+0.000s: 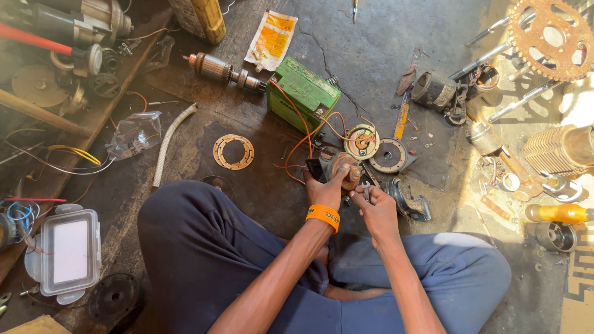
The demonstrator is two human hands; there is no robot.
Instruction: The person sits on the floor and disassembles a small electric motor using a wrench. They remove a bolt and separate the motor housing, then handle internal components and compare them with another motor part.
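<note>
- Two bare hands work over a dark, oily floor (371, 55), seen from above a person sitting cross-legged in blue trousers.
- Far left, a clear plastic box (69, 253) with a clip lid lies near the person's knee; further up are a crumpled plastic bag (133, 135) and a pale ribbed hose (170, 139).
- A flat ring gasket (233, 151) lies just left of centre, with a motor armature (224, 71) above it.
- A green battery (304, 93) sits at centre, orange wires running from it down to the small round motor part (344, 168).
- The left hand (326, 188), with an orange wristband, has its fingers wrapped over that motor part, holding it against the floor.
- The right hand (376, 207) is just beside it, fingers closed narrowly around a small spanner (364, 188) near the part.
- Further right lie a round plate (390, 154), a yellow-handled screwdriver (557, 213) and a rusty sprocket (552, 37).
</note>
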